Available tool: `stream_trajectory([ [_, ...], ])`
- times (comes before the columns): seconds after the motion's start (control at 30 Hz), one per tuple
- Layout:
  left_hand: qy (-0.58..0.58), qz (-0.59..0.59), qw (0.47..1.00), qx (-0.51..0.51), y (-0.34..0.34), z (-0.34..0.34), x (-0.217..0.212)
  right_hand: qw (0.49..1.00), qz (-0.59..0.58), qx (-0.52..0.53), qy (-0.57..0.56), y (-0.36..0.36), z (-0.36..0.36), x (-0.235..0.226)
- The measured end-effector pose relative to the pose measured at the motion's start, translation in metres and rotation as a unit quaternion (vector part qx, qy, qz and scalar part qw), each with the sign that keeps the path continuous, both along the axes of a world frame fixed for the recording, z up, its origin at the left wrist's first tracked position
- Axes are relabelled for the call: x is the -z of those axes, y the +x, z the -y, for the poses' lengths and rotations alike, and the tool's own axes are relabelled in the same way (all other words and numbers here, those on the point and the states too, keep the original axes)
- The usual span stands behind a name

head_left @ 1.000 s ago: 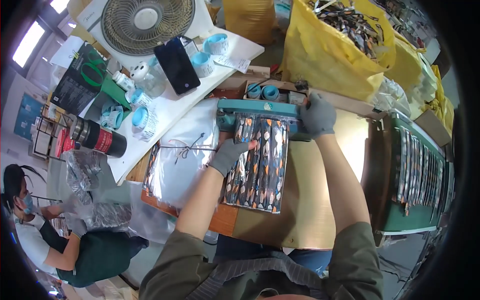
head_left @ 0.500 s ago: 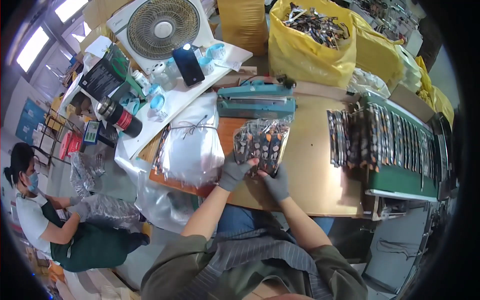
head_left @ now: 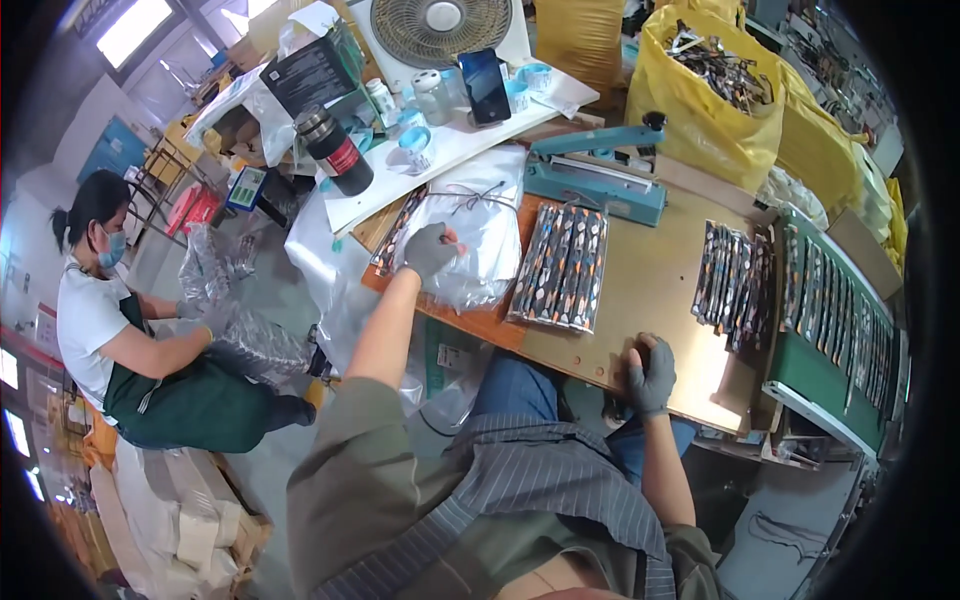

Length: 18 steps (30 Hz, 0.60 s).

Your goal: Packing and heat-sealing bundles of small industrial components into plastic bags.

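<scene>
My left hand (head_left: 430,251), in a grey fingerless glove, is over a stack of clear plastic bags (head_left: 483,262) tied with a dark string. Its fingers are bent together at the bags; whether a bag edge is between them is hidden. A clear bag packed with black patterned strips (head_left: 560,268) lies flat on the table, right of the stack, touched by neither hand. At the table's front edge my right hand (head_left: 652,378), gloved alike, rests with curled fingers and nothing visible in them.
Behind the packed bag stands a teal heat sealer (head_left: 600,180). More patterned strips (head_left: 735,285) lie to the right, beside a green conveyor belt (head_left: 825,380). A white shelf (head_left: 440,145) holds a phone and a thermos. At left sits a co-worker (head_left: 165,340) handling plastic.
The packed bag has left both hands and now lies on the table. My left hand has moved left onto the bag stack, my right hand right to the table edge. The view has turned.
</scene>
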<state>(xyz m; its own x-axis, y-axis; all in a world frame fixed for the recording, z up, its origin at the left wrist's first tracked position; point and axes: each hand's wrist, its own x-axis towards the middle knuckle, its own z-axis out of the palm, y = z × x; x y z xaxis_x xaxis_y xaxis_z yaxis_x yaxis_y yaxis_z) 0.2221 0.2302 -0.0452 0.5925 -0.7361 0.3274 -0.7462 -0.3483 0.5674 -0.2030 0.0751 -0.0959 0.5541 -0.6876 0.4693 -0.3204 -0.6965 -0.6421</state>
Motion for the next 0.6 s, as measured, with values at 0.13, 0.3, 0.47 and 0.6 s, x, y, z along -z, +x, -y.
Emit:
stream_trajectory([
  [0.13,0.086,-0.004,0.996,-0.032,0.055,-0.025,-0.019,0.999,0.024,-0.023,-0.029,0.030,-0.008,-0.002],
  [0.3,-0.248,-0.370,0.890,0.095,-0.079,0.037,-0.058,0.978,0.052,0.027,0.202,-0.003,0.003,0.012],
  [0.47,-0.168,-0.246,0.931,0.212,-0.203,0.042,-0.071,0.866,0.190,-0.213,0.410,0.066,-0.021,-0.084],
  [0.6,-0.191,-0.592,0.760,0.190,-0.200,0.035,-0.051,0.924,0.193,-0.065,0.323,0.078,0.012,-0.088],
])
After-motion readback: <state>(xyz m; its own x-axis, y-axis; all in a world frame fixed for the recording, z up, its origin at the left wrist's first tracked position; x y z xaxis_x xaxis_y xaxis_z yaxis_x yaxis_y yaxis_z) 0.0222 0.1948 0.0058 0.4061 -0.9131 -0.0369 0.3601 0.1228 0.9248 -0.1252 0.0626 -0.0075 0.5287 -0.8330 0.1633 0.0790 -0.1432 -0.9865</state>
